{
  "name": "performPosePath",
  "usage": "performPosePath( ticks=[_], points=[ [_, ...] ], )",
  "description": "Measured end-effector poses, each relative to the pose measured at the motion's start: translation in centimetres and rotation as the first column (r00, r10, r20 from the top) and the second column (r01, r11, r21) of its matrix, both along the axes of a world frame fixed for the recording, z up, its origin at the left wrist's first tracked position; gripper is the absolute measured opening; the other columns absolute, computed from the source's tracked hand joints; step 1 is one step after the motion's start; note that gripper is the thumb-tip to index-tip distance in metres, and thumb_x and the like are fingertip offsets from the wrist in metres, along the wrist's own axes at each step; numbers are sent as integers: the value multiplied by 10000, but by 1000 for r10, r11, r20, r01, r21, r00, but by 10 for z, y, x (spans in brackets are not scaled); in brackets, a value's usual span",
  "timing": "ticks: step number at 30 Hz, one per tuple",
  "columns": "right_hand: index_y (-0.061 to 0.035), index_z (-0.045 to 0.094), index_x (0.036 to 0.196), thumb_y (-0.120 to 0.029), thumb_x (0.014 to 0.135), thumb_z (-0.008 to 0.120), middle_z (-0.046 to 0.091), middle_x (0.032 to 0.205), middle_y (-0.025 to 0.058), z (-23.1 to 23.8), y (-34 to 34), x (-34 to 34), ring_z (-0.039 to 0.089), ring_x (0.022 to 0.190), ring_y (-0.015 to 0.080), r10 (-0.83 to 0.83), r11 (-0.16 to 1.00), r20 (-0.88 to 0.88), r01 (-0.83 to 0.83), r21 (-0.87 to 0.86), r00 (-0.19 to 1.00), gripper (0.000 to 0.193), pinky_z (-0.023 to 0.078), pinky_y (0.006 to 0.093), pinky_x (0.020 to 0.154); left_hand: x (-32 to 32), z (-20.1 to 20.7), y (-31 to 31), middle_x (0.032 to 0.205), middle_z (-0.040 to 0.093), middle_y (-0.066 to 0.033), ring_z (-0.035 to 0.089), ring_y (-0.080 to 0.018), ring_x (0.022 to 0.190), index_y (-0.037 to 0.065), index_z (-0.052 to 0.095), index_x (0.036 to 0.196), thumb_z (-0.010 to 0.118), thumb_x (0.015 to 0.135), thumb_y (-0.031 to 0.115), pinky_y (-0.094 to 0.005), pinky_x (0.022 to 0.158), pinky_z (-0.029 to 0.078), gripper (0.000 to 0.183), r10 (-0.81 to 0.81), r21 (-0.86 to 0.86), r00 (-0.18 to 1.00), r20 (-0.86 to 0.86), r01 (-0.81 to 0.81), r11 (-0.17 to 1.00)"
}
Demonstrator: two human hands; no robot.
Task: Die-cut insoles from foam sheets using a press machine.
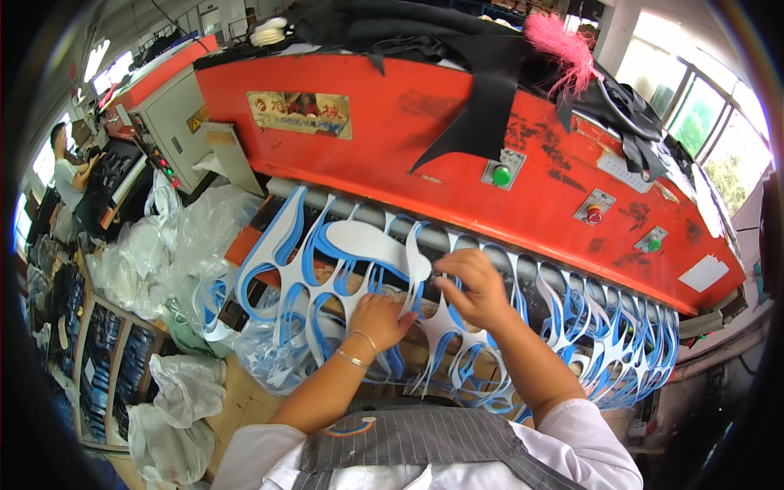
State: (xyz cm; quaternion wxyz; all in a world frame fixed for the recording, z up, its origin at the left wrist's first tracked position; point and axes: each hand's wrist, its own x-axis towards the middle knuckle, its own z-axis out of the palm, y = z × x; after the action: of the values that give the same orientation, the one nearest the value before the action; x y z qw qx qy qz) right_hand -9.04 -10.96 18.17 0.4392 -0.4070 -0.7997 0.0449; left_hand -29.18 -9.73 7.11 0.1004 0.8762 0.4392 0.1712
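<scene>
White-and-blue layered sheet (327, 287) with shaped holes cut through it hangs over the front of a red machine. My left hand (380, 320) is closed on a strip of this sheet, its fingers partly hidden. Just right of and above it, my right hand (475, 286) is beside a narrow white part of the sheet, with thumb and forefinger bent and a small gap between them. Beyond my hands lies a white rounded pad-shaped piece (367, 242) with blue layers beneath.
The red machine (376, 98) spans the far side, with green button (501, 175) and red button (594, 214). Black material (482, 90) drapes over its top. Clear plastic bags (139, 269) and a divided rack (110, 359) stand left. Another person (69, 175) works far left.
</scene>
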Motion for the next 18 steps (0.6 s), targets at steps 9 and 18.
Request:
performPosePath(
  ticks=[9,18],
  points=[
    [-27,662,924,-80,791,709,668,884,113,7,34,-55,629,855,280,106,988,44,-100,-114,993,151,484,364,782,-23,0,-8,780,653,-115,609,-287,811,74,672,729,554,834,433,-421,827,428,392,-11,-43,999,48,13,999],
    [-73,665,1039,-144,826,683,674,959,138,-54,78,-26,624,916,327,-67,963,256,129,-235,964,226,511,387,784,-60,29,38,786,636,-120,629,-334,744,97,670,835,624,842,428,-437,672,500,334,11,-316,958,285,83,945]
  ],
)
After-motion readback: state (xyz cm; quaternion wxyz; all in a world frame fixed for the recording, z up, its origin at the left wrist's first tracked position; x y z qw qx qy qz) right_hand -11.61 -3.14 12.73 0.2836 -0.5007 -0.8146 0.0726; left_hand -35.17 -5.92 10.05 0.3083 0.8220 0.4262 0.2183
